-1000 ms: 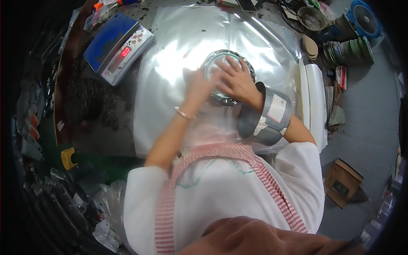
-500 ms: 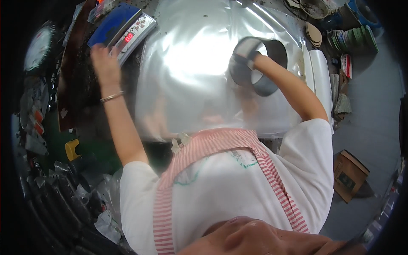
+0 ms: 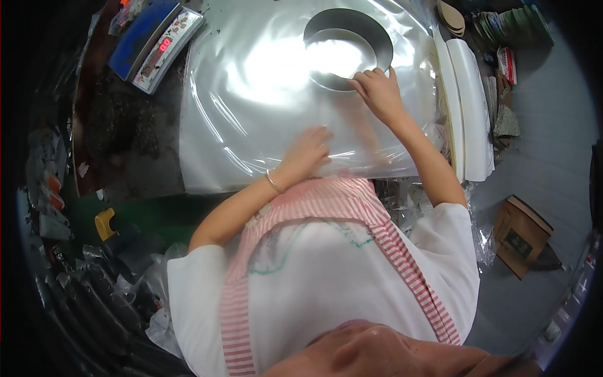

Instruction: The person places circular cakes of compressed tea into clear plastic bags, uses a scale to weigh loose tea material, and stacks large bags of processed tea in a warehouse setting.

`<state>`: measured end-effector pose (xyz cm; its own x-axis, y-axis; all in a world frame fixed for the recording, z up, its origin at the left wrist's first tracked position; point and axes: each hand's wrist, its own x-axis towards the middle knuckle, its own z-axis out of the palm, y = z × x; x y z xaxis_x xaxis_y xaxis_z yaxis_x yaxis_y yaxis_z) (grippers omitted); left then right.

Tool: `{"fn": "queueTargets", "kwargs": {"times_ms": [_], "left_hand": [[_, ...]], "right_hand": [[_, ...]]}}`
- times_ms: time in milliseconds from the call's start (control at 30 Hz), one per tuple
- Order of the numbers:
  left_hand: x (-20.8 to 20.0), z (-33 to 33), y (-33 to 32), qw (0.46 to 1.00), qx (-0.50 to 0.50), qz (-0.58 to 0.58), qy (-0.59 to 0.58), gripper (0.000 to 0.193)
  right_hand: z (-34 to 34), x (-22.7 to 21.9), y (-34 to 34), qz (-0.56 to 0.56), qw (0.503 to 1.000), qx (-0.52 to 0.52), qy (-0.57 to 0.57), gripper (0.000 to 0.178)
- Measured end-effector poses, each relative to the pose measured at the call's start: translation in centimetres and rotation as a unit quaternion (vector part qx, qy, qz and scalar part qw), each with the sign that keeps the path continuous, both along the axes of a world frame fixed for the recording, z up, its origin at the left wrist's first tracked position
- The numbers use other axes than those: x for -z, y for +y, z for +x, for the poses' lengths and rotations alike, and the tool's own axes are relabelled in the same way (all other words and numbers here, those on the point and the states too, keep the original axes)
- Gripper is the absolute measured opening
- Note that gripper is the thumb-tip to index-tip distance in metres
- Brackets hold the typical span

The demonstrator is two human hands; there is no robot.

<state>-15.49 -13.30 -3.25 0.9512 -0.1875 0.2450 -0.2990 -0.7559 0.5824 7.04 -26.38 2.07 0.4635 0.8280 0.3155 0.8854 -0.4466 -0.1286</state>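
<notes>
A wide, hollow dark grey ring (image 3: pixel 377 31) lies on a stack of clear plastic sheets (image 3: pixel 245 125), its inside showing the shiny film below. My right hand (image 3: pixel 380 94) is closed on the ring's near right rim, fingers bent over the edge. Close to the front edge of the sheets, my left hand (image 3: pixel 306 152) hovers over or rests on the film. Its fingers point right, slightly blurred and apart, with nothing seen in them. A bracelet (image 3: pixel 273 182) circles the left wrist.
At the far left sits a blue-and-white digital scale (image 3: pixel 164 53) with a lit red display. White rolls (image 3: pixel 468 107) line the right side of the sheets. Beyond them are green-edged discs (image 3: pixel 512 28) and a red-and-white box (image 3: pixel 507 66). A brown paper packet (image 3: pixel 521 235) lies at the lower right.
My left hand has left the scale and come right, to the near edge of the film. My right hand is out of the ring's middle and on its near rim; the ring lies flatter.
</notes>
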Motion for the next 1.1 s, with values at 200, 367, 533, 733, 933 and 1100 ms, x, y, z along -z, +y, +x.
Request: {"fn": "queueTargets", "kwargs": {"times_ms": [200,367,533,733,933,1100], "left_hand": [[0.0,3.2,2.7,0.94,-0.047,-0.075,0.33,0.023],[-0.4,11.6,17.9,0.815,-0.173,-0.459,0.309,0.022],[-11.7,11.0,8.4,0.921,0.093,-0.264,0.272,0.047],[-6.8,8.4,5.5,0.926,0.156,-0.167,0.299,0.06],[-3.5,6.2,4.0,0.941,0.105,-0.123,0.299,0.06],[-8.5,5.3,17.1,0.9,-0.173,-0.285,0.28,0.045]], "right_hand": [[-3.6,-4.6,-4.2,0.086,0.983,-0.023,0.161,0.012],[-9.2,-5.7,-8.3,0.029,0.971,-0.235,0.005,0.015],[-6.7,-2.3,-5.1,-0.112,0.976,-0.177,0.061,0.013],[-9.2,-3.0,-3.1,-0.044,0.843,-0.198,0.498,0.033],[5.4,-8.3,2.0,0.046,0.861,-0.029,0.506,0.038],[41.9,4.3,-4.9,0.111,0.976,0.185,0.036,0.042]]}}
